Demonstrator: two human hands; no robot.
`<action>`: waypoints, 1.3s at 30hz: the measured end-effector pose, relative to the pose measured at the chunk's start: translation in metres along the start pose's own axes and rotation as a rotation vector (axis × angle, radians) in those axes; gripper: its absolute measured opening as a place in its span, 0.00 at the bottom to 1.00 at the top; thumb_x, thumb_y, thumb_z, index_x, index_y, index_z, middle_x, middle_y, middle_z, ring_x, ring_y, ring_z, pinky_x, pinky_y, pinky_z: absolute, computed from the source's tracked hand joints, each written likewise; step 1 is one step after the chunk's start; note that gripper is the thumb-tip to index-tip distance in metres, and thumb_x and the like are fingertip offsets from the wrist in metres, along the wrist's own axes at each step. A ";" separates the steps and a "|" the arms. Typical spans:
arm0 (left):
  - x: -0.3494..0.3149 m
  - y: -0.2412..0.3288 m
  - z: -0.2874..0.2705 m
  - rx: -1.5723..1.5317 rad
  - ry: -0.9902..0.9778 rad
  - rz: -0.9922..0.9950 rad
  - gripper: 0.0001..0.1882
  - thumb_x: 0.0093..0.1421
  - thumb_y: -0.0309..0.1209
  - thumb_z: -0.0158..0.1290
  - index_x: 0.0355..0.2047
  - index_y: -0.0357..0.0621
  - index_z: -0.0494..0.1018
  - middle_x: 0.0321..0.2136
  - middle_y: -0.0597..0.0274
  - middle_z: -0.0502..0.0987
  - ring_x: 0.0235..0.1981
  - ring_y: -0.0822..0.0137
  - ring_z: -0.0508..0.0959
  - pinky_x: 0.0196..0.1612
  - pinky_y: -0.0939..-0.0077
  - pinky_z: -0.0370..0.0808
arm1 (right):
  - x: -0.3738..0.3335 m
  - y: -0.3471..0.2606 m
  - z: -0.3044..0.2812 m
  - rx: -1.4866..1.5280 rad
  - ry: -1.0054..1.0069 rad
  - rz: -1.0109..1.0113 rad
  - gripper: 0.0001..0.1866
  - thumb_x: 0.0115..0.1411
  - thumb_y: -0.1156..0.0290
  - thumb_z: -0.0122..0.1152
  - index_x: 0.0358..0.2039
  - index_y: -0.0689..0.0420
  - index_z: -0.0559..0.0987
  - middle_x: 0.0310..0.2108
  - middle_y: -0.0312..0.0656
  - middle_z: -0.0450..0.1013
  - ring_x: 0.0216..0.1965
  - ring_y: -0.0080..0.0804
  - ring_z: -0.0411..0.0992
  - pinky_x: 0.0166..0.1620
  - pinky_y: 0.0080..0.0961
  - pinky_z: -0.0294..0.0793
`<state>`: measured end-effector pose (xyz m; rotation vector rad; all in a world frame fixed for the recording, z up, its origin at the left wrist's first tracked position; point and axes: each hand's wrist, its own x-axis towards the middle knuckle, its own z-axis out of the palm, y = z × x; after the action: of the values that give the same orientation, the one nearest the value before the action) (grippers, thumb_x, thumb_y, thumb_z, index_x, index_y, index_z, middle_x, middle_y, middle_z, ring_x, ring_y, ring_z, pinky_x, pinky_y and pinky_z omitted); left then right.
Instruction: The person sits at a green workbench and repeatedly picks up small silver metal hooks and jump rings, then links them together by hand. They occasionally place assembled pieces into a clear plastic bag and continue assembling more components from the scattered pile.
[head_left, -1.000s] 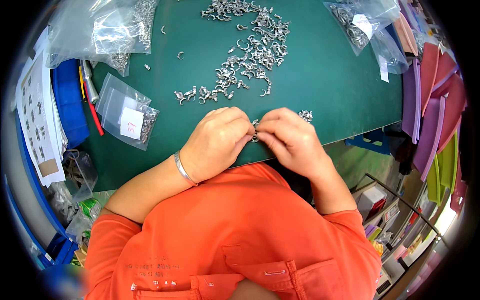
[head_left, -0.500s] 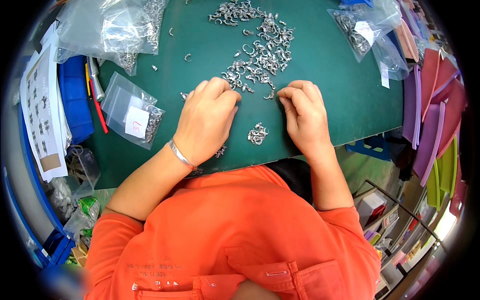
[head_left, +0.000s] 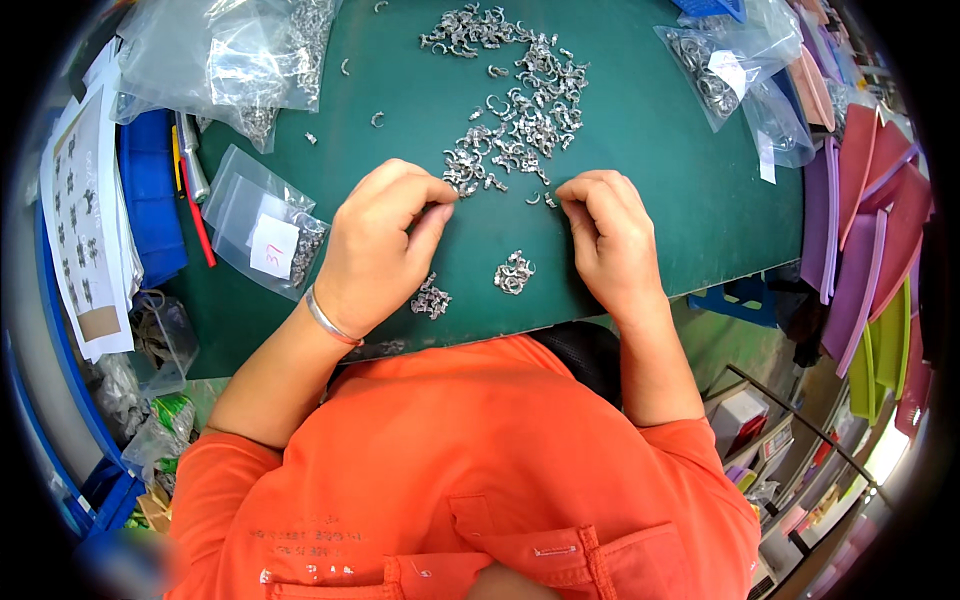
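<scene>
Small silver curved metal pieces (head_left: 530, 125) lie in a long loose heap on the green table. At the heap's near left edge, my left hand (head_left: 385, 240) has its thumb and forefinger pinched together; whatever is between the tips is too small to make out. My right hand (head_left: 615, 240) is curled with its fingertips together, beside a loose metal piece (head_left: 549, 200); its grip is hidden too. Between my hands and nearer to me sits a small cluster of curved pieces (head_left: 514, 272). Another little pile of metal parts (head_left: 431, 298) lies by my left wrist.
To the left are a small zip bag of parts (head_left: 265, 225), a red pen (head_left: 200, 225), a blue bin (head_left: 152, 195) and printed sheets (head_left: 85, 215). Large clear bags (head_left: 225, 60) lie at the far left, another parts bag (head_left: 710, 75) at the far right.
My left hand has drawn left, uncovering the little pile by its wrist. My right hand has barely moved; a loose piece now shows beside its fingertips.
</scene>
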<state>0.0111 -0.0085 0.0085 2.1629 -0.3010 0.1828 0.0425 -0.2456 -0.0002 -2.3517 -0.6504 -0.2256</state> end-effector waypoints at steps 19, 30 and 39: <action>-0.032 -0.002 -0.002 -0.584 -0.001 -0.402 0.06 0.58 0.14 0.56 0.37 0.30 0.76 0.36 0.57 0.77 0.37 0.69 0.80 0.42 0.77 0.80 | 0.017 -0.030 0.035 0.073 0.063 -0.106 0.10 0.48 0.83 0.64 0.31 0.58 0.75 0.31 0.43 0.74 0.35 0.45 0.71 0.42 0.38 0.71; -0.045 0.006 -0.005 -0.457 0.022 -0.299 0.19 0.57 0.14 0.56 0.49 0.36 0.72 0.36 0.57 0.80 0.39 0.70 0.80 0.43 0.77 0.78 | -0.006 -0.056 0.035 0.376 -0.036 -0.183 0.11 0.46 0.86 0.64 0.29 0.59 0.75 0.29 0.42 0.74 0.32 0.41 0.74 0.35 0.32 0.74; -0.052 0.000 -0.024 -0.056 -0.103 -0.022 0.13 0.50 0.18 0.61 0.37 0.38 0.77 0.31 0.58 0.79 0.29 0.63 0.77 0.32 0.73 0.74 | 0.020 -0.046 0.047 0.122 -0.057 -0.253 0.09 0.48 0.81 0.60 0.32 0.57 0.78 0.31 0.41 0.72 0.33 0.41 0.70 0.37 0.34 0.69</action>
<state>-0.0394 0.0190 0.0098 2.1228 -0.3372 0.0504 0.0360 -0.1778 -0.0029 -2.1633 -0.9629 -0.2245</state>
